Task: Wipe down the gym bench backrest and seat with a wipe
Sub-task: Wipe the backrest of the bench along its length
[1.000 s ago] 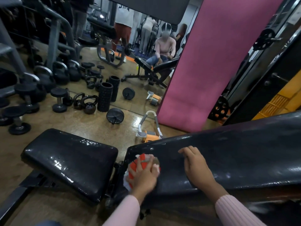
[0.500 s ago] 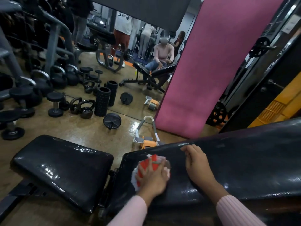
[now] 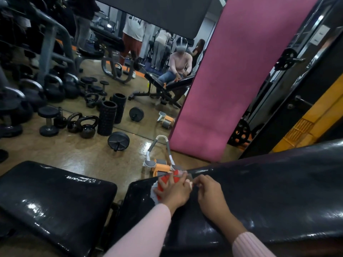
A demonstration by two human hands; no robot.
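Note:
The black padded backrest [image 3: 269,191] slopes up to the right, and the black seat pad [image 3: 55,197] lies to its left across a gap. A red and white wipe [image 3: 163,181] lies on the backrest's lower far corner. My left hand [image 3: 175,191] presses on the wipe with its fingers stretched over it. Right beside it, my right hand [image 3: 211,195] has its fingers curled and pinches the wipe's right edge next to the left fingertips.
An orange and grey ab roller [image 3: 157,164] sits on the floor just beyond the backrest corner. A pink mat [image 3: 232,80] leans against a mirror. Kettlebells [image 3: 87,125], a foam roller [image 3: 107,120], a weight plate [image 3: 118,140] and dumbbells [image 3: 48,121] crowd the floor at left.
My left hand slid the wipe up along the backrest toward its far edge. My right hand left its flat rest on the pad and moved left to meet the wipe.

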